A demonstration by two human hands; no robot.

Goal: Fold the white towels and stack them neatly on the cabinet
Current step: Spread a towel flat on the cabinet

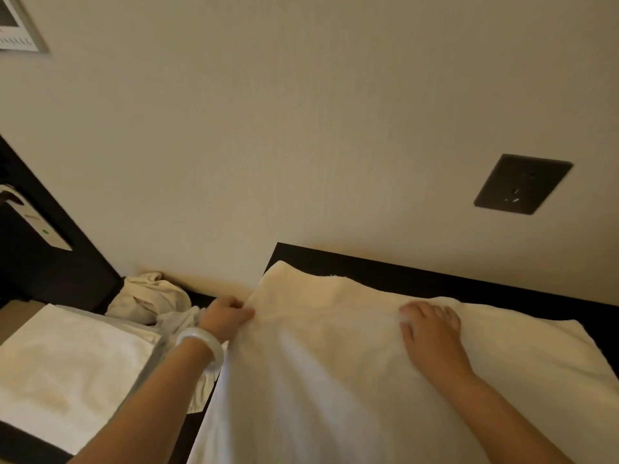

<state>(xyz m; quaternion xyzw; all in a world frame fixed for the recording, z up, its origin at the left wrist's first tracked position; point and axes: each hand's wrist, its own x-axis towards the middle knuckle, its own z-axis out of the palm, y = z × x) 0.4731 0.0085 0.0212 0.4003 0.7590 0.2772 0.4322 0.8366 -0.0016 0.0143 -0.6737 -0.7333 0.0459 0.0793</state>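
Far left, high on the wall: a framed print (18,26). It carries marks, too small to read.

Below it, a white device (38,226) with a green light sits against a dark panel. Its small grey label is illegible.

Near left: a folded towel (67,366) lies flat and squared on a lower dark surface. I judge it finished and set aside to keep the working area free.

Beyond it, against the wall: a crumpled towel (150,296), bunched and not yet folded.

My left hand (227,316), with a pale bangle (201,346) on the wrist, pinches the left edge of the spread towel (335,390), fingers curled on the cloth. I judge this grip is there to pull the edge taut or lift it for a fold.

The spread towel covers most of the cabinet top (435,279), its far corner close to the wall. No brand or label shows on it.

My right hand (430,336) lies flat on the towel's middle, fingers straight and slightly spread. It appears to anchor the cloth while the left hand works.

Far right, on the wall: a dark socket plate (522,184), no lettering legible.
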